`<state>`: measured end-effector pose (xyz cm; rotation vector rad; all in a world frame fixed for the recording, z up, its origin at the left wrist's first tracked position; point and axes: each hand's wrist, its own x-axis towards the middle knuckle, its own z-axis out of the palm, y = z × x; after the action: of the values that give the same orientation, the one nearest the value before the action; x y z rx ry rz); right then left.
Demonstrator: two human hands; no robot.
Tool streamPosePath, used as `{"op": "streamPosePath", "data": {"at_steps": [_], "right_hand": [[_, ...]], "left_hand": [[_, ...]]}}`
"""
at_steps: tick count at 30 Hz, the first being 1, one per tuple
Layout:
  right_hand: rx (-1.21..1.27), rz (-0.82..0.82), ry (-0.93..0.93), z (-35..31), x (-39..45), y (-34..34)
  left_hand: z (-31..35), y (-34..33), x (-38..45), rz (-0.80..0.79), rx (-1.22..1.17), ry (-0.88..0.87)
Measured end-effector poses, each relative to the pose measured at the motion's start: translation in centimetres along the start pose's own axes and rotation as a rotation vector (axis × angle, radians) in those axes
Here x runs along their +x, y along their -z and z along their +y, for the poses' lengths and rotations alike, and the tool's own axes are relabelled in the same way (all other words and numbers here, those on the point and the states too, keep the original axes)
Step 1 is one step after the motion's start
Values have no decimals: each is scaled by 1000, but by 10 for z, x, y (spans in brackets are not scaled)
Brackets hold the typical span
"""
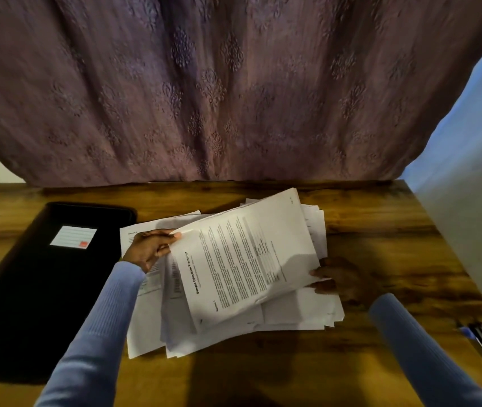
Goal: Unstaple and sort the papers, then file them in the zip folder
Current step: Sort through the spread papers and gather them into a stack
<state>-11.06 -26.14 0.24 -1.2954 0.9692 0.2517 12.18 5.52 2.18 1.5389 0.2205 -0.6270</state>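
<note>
Wooden desk (366, 230): top sheet (245, 259) between left grip (148, 248) and right grip (330, 279).

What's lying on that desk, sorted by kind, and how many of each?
Black zip folder: 1
Loose heap of papers, sheets too many to count: 1
Paper set held by left hand and right hand: 1
Pens at the right edge, blurred: about 2
Total: about 5

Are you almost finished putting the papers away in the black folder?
Not yet, only just starting. Nothing looks filed: the black zip folder lies shut on the table. Right now the left hand and right hand hold a printed bundle over the messy paper pile. Unstapling, sorting and filing are all still to do.
</note>
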Motion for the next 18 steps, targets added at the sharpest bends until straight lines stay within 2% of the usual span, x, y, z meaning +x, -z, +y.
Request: {"op": "streamPosePath", "data": {"at_steps": [6,11,14,18], "right_hand": [[28,50,133,-1,-1,-10],[70,54,167,-2,-6,-9],[-23,39,175,-4,-9,-4],[85,17,171,-9,-14,1]], "left_hand": [[-3,-1,0,3,0,3],[-5,4,2,14,-15,22],[-3,3,-3,31,9,19],[-4,5,-3,16,26,26]]}}
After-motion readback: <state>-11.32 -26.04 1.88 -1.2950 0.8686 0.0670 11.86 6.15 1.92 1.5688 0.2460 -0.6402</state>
